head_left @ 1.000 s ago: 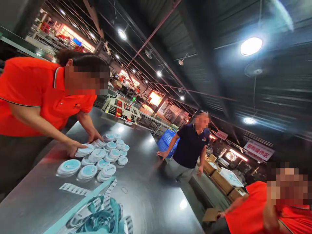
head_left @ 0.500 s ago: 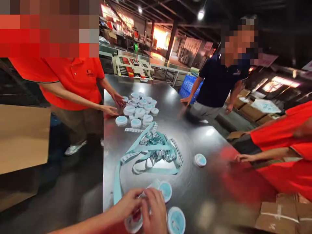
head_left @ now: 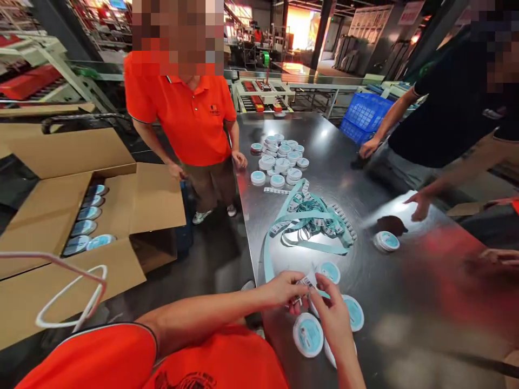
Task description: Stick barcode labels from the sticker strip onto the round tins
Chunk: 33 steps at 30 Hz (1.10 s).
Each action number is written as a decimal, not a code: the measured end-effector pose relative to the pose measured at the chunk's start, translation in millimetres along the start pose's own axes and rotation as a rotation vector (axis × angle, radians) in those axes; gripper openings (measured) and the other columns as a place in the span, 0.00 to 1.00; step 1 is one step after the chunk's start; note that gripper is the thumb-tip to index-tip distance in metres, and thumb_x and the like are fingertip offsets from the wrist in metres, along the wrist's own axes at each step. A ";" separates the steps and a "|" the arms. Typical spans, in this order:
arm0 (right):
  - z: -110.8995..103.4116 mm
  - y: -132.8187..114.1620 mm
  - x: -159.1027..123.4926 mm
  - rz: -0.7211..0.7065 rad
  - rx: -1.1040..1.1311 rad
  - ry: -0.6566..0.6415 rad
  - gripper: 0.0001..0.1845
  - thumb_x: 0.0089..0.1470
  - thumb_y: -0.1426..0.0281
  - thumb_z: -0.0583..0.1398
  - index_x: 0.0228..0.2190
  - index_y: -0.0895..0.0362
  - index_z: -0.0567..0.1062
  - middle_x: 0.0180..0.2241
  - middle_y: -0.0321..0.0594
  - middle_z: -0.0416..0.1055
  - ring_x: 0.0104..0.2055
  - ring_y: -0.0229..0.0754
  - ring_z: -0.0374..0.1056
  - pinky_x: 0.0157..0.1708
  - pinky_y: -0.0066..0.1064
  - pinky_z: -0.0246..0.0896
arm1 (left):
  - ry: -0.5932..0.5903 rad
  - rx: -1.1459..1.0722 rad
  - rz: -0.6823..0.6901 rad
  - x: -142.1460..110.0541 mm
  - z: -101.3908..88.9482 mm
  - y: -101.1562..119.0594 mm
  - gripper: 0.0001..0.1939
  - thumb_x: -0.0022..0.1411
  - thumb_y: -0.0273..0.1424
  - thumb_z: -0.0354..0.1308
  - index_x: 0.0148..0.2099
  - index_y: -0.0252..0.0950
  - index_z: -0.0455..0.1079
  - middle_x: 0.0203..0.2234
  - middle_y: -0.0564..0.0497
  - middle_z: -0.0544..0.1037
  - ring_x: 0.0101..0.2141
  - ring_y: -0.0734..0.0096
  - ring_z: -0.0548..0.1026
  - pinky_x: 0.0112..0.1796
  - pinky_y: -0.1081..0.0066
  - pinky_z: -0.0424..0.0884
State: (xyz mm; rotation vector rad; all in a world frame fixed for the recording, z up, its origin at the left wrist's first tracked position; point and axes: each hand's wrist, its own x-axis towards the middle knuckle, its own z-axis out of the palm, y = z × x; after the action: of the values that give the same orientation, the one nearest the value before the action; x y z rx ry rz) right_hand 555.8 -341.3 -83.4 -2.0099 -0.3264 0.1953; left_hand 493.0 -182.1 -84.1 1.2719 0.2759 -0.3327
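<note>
Over on the far left of my feed there's an open carton [head_left: 158, 194] with round containers [head_left: 100, 241] lined up inside, then a co-worker [head_left: 190, 119] in an orange shirt, standing by the tabletop [head_left: 253, 232] with both arms down. Coming right, I've got the left hand [head_left: 286, 290] over the near edge, fingers pinching a small printed piece [head_left: 308, 280] with dark marks on it. Beyond that, a bunch of white-and-teal tubs [head_left: 283, 165] sits at the far end, with a messy heap of teal tape [head_left: 314, 214] between them and me. The right hand [head_left: 334, 308] is just across from the left, thumb and fingers closed on the other side of the piece, as far as I can tell; the exact contact is tiny from here. So the piece is up between both hands, above a few near tubs [head_left: 308, 335], one mostly hidden under the fingers. My read is that the step in hand is parting a label from its strip, so the next move calls for a firm left pinch and a slow, flat pull with the right, no creasing. Can't tell if it joins the heap. Further right there's a lone short stack [head_left: 387, 241], with a co-worker's hand [head_left: 419, 206] reaching in just behind it.
</note>
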 end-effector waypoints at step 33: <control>36.7 15.8 6.5 0.153 0.304 -0.155 0.22 0.46 0.47 0.65 0.28 0.54 0.79 0.29 0.37 0.77 0.33 0.44 0.70 0.37 0.34 0.66 | 0.244 0.103 -0.008 8.4 -16.1 -19.7 0.29 0.57 0.46 0.61 0.55 0.37 0.59 0.19 0.63 0.66 0.20 0.76 0.67 0.23 0.76 0.64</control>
State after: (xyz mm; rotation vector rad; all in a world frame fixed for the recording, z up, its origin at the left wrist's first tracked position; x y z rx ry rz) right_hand 554.0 -314.7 -113.8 -1.7214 -0.2250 0.4707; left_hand 492.6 -172.5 -109.1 1.4145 0.4759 -0.1999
